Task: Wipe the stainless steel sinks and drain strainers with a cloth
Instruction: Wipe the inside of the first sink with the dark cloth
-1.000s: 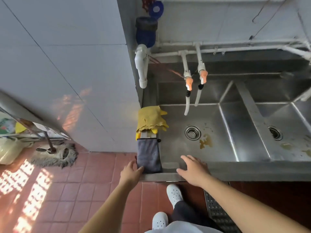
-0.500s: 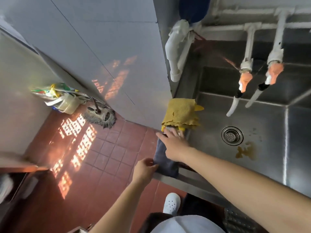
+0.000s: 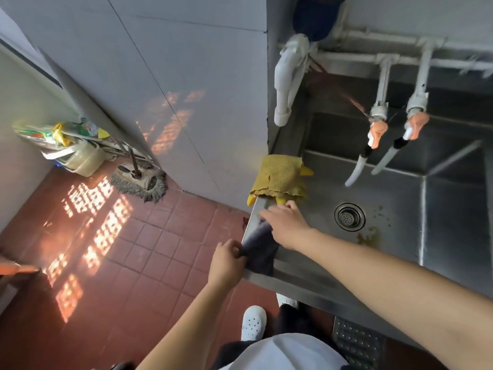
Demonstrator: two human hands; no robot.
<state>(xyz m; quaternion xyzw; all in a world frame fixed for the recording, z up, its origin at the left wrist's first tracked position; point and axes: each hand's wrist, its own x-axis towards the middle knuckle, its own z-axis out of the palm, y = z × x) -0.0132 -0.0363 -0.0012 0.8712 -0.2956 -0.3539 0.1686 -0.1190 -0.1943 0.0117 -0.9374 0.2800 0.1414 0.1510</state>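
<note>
Grabbing the grey cloth off the sink corner

I've got the left hand [image 3: 226, 259] pinching the near end of the grey cloth [image 3: 260, 248], which is draped over the left rim of the sink [image 3: 400, 236], long axis running away from me; the right hand [image 3: 286, 224] lies across its far end, fingers straightish, can't tell if it's actually gripping. Drain strainer [image 3: 349, 216] sits well right of both hands. Yellow rag [image 3: 280, 177] just beyond; second basin cut off
</note>
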